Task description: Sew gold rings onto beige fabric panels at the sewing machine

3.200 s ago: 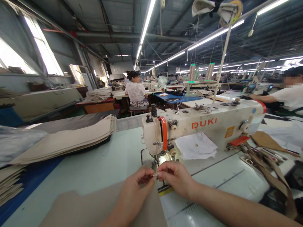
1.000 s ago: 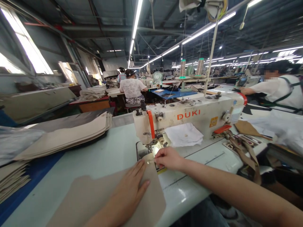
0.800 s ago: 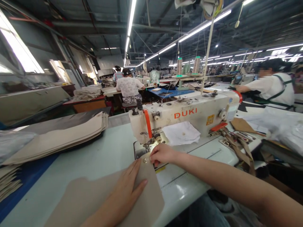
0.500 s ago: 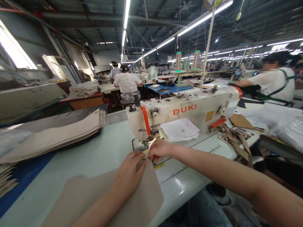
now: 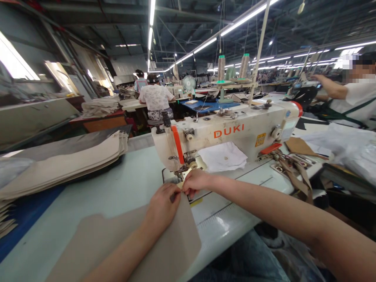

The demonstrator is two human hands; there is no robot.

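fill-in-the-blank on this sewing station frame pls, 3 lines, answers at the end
1. The orange lettering on the sewing machine reads ____.
2. The left hand meets the right hand at the far corner of the beige fabric piece; the forearm lying across that piece is the ____ one.
3. A crumpled ____ cloth lies under the machine's arm.

Missing words: DUKI; left; white.

"DUKI", orange letters, on sewing machine (image 5: 235,135) body.
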